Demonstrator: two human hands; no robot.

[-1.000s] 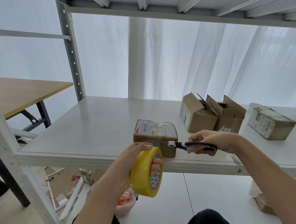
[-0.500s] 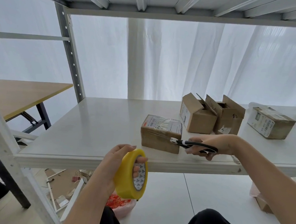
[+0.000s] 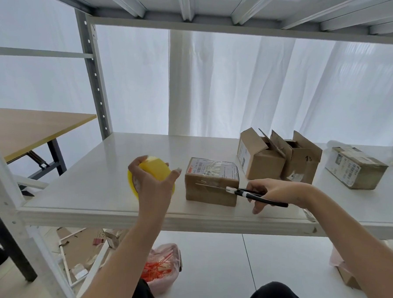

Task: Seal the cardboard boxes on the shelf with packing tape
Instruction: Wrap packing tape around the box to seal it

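A small closed cardboard box (image 3: pixel 212 181) with a printed label under clear tape sits near the front of the white shelf (image 3: pixel 111 190). My left hand (image 3: pixel 152 183) grips a yellow roll of packing tape (image 3: pixel 155 169) above the shelf, just left of that box. My right hand (image 3: pixel 273 191) holds black-handled scissors (image 3: pixel 241 192); their blades lie across the box's front face. Two open boxes (image 3: pixel 279 157) with raised flaps stand behind it to the right. Another closed labelled box (image 3: pixel 355 167) sits far right.
A grey shelf upright (image 3: pixel 92 75) rises at the left, and an upper shelf spans overhead. A wooden table (image 3: pixel 28 128) stands to the left. Below lie a pink bag of orange ties (image 3: pixel 162 267), cardboard scraps and a red binder clip (image 3: pixel 98 241).
My left hand has lifted the tape roll from below the shelf edge up over the shelf, left of the box. The box has shifted right and turned a little. The scissors stay at its front.
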